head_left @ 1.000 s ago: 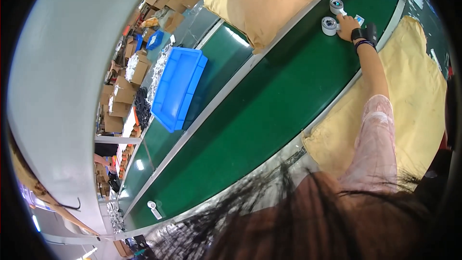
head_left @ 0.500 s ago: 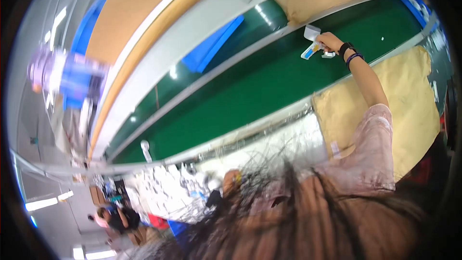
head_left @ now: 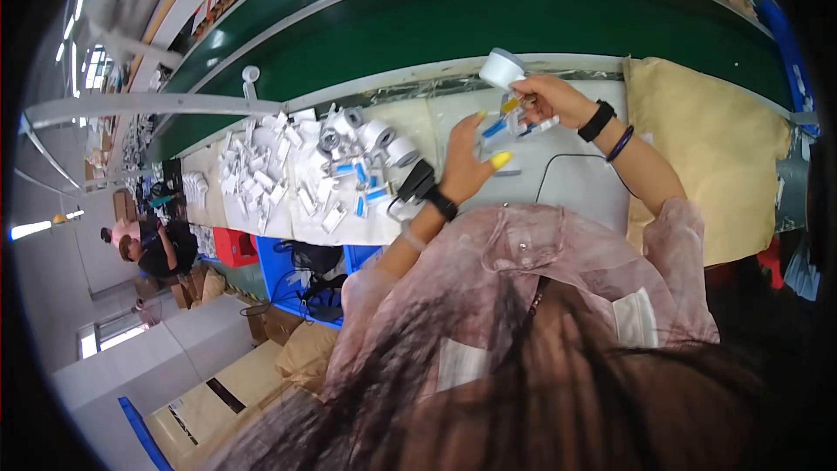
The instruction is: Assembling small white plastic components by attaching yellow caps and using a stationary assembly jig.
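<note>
Right hand (head_left: 558,100) pinching white round part (head_left: 503,68) and small packets by green belt (head_left: 488,17) edge, left hand (head_left: 471,161) open, empty; rolls (head_left: 375,135) crowding left.

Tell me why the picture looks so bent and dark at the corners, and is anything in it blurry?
Head view: a fisheye lens bows the green conveyor belt and blacks out the corners; ceiling lights glare at the upper left; the right hand, with its white round part, and the left hand are fairly sharp; the hair close to the lens is soft.
</note>
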### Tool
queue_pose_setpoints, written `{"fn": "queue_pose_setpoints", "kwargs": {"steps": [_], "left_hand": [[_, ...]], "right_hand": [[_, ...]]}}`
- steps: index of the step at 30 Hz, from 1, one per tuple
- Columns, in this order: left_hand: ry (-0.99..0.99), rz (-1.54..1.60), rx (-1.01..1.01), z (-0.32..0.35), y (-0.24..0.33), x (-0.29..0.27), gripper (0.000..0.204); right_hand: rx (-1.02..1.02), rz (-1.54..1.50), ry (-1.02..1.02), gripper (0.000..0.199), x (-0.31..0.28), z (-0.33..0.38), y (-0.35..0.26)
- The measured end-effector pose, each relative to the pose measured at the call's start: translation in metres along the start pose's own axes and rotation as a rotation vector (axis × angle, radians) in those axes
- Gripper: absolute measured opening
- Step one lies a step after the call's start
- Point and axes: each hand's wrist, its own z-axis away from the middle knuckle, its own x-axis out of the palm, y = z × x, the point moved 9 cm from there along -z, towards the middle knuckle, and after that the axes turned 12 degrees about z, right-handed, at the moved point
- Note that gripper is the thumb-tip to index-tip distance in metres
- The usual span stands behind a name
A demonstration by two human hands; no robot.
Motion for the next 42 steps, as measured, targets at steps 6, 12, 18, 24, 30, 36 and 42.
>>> {"fn": "queue_pose_setpoints", "kwargs": {"steps": [6, 12, 18, 24, 30, 36, 42], "left_hand": [[-0.228, -0.028, -0.161, 0.019, -0.013, -0.003, 0.055], [-0.368, 0.604, -0.375, 0.051, -0.038, 0.001, 0.039], [-0.383, 0.921, -0.656, 0.072, -0.044, -0.008, 0.026], [-0.574, 0.797, -0.565, 0.071, -0.010, -0.025, 0.025], [-0.777, 0.426, -0.110, 0.065, 0.031, -0.050, 0.037], [-0.765, 0.259, -0.329, 0.079, 0.020, -0.071, 0.059], [-0.451, -0.062, -0.165, 0.070, 0.011, -0.090, 0.047]], "right_hand": [[-0.025, 0.083, 0.112, 0.025, 0.065, 0.021, 0.031], [-0.398, 0.806, 0.560, 0.032, 0.036, 0.036, 0.035], [-0.113, 1.742, 0.784, 0.035, 0.038, 0.058, 0.070], [-0.743, 1.558, 0.615, 0.052, 0.158, 0.085, -0.007], [-0.381, 0.957, -0.057, 0.033, 0.183, 0.062, 0.018], [-0.182, 0.618, -0.244, 0.021, 0.181, 0.052, 0.050], [-0.128, 0.709, -0.251, 0.026, 0.179, 0.056, 0.045]]}}
